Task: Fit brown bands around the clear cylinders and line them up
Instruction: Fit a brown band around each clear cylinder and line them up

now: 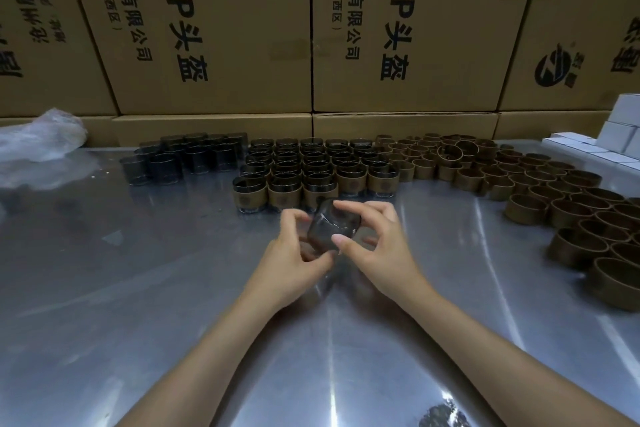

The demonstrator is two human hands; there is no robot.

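Clear cylinder (330,227) held just above the steel table (138,288), between both hands, tilted and blurred; no brown band visible on it, though blur makes that hard to rule out. Left hand (298,253) curls round its left and lower side, right hand (374,243) pinches it with thumb in front and fingers over the top — likely two-hand grip to turn or steady it for sleeving. Directly beyond the hands: block of banded cylinders (311,173) in tidy rows, front row touching side by side, nearest ones just past the fingertips, so finished pieces probably get dropped straight ahead with short reach. Beyond and left of the left hand: cluster of bare cylinders (183,158), packed close, the feed stock by the look of it. Right of the right hand, sweeping from far to near: big spread of loose brown bands (554,198) standing on edge, open rings, nothing inside them. Cylinders look hollow, contents none that I can tell. Far left, crumpled plastic bag (41,135). Far right, stacked white boxes (620,128), closed. Wall of cardboard cartons (214,28) behind everything, closed, contents unseen.
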